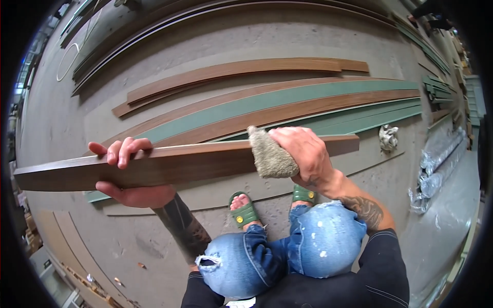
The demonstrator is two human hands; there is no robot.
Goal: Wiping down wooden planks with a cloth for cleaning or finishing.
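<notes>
Left hand (128,172) grips brown board (185,161); right hand (308,154) presses grey cloth (269,156) on it.

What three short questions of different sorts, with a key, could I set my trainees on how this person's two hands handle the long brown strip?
1. True or false: the left hand grips the brown strip from underneath.
2. What does the right hand press on the strip? A) grey cloth pad B) brush C) hammer
3. What lies on the concrete floor beyond the strip?

Key
1. True; its fingers curl over the top edge.
2. A, the grey cloth pad.
3. More long strips, brown and green, and a crumpled rag.
</notes>
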